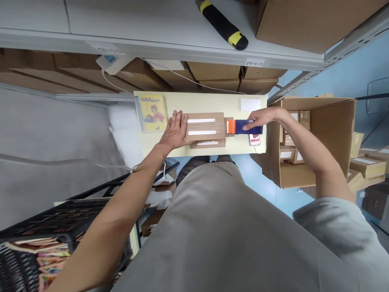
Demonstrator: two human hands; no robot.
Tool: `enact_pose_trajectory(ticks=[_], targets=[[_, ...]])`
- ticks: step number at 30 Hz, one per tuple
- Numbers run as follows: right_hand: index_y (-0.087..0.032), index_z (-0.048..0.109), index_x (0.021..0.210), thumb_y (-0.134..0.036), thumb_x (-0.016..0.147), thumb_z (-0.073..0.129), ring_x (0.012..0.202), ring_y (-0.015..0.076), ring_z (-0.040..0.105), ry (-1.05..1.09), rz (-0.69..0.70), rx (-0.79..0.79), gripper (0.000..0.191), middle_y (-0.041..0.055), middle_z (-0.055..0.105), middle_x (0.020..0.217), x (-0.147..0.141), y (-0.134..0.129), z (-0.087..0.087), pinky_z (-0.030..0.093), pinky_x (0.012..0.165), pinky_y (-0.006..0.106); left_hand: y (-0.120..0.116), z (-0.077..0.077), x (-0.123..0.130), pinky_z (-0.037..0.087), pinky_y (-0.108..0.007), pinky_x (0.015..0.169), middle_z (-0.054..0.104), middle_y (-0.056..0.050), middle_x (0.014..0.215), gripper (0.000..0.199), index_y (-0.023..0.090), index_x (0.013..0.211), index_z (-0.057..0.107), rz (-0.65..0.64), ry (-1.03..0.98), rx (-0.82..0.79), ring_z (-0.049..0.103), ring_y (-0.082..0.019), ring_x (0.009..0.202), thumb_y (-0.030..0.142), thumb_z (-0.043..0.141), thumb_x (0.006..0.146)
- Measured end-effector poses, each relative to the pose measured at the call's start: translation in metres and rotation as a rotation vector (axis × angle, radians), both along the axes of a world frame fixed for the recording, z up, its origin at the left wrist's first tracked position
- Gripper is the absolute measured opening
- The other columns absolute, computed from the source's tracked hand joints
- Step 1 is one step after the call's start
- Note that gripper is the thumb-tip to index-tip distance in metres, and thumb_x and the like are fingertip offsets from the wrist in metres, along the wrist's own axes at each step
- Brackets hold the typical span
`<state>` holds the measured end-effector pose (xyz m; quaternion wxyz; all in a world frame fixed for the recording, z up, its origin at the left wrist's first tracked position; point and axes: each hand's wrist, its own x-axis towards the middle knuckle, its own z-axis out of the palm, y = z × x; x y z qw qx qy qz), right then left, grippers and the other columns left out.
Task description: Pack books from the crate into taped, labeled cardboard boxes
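Two brown cardboard boxes with white label strips lie one partly over the other on a pale yellow table (212, 150). My left hand (175, 132) rests flat at the left end of the upper cardboard box (205, 126), its fingers stretched out and touching it. My right hand (258, 119) is closed around a flat dark blue item with an orange end (231, 127). The orange end meets the brown flap at the box's right side; how far it reaches inside is hidden. Below my right hand lies a small pink and white item (255, 140).
A yellow picture book (153, 113) lies at the table's left and a white paper (250, 104) at its back right. An open carton (322, 134) of small boxes stands right. A black and yellow cutter (223, 24) lies on the shelf above. A black crate (18, 259) is lower left.
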<state>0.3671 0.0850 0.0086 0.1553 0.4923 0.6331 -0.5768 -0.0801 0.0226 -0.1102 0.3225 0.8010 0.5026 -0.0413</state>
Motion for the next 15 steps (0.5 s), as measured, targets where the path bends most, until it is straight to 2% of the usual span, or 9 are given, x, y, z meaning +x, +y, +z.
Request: enact_pose_trajectory(ticks=[4, 8, 11, 15], targets=[[-0.019, 0.080, 0.081, -0.092, 0.079, 0.085, 0.084, 0.0292, 0.072, -0.053, 0.162, -0.135, 0.073, 0.0084, 0.077, 0.077, -0.004, 0.002, 0.015, 0.051, 0.076, 0.039, 0.000, 0.000, 0.001, 0.003, -0.072, 0.143, 0.005, -0.042, 0.188, 0.158, -0.007, 0.181, 0.014, -0.002, 0.025, 0.000, -0.006, -0.058, 0.178, 0.087, 0.084, 0.075], [-0.017, 0.081, 0.083, -0.090, 0.089, 0.074, 0.083, 0.0254, 0.072, -0.095, 0.262, -0.130, 0.073, 0.0080, 0.080, 0.083, -0.005, 0.009, 0.019, 0.051, 0.077, 0.035, 0.000, -0.001, 0.003, 0.004, -0.075, 0.142, 0.003, -0.042, 0.188, 0.159, -0.007, 0.182, 0.011, -0.014, 0.061, -0.006, -0.007, -0.059, 0.178, 0.091, 0.080, 0.077], [-0.015, 0.083, 0.091, -0.082, 0.099, 0.068, 0.085, 0.0247, 0.074, -0.173, 0.309, -0.098, 0.068, 0.0084, 0.084, 0.089, -0.007, 0.014, 0.008, 0.052, 0.079, 0.034, -0.001, -0.003, 0.004, 0.004, -0.075, 0.142, 0.002, -0.042, 0.188, 0.157, -0.007, 0.182, 0.009, -0.022, 0.082, -0.005, -0.008, -0.059, 0.178, 0.091, 0.078, 0.079], [-0.013, 0.085, 0.106, -0.066, 0.108, 0.067, 0.088, 0.0264, 0.077, -0.315, 0.335, -0.027, 0.057, 0.0102, 0.086, 0.094, -0.018, 0.015, -0.014, 0.053, 0.080, 0.034, -0.001, -0.007, 0.004, 0.004, -0.074, 0.142, 0.001, -0.042, 0.188, 0.155, -0.008, 0.181, 0.010, -0.019, 0.078, 0.009, -0.009, -0.058, 0.178, 0.089, 0.078, 0.081]])
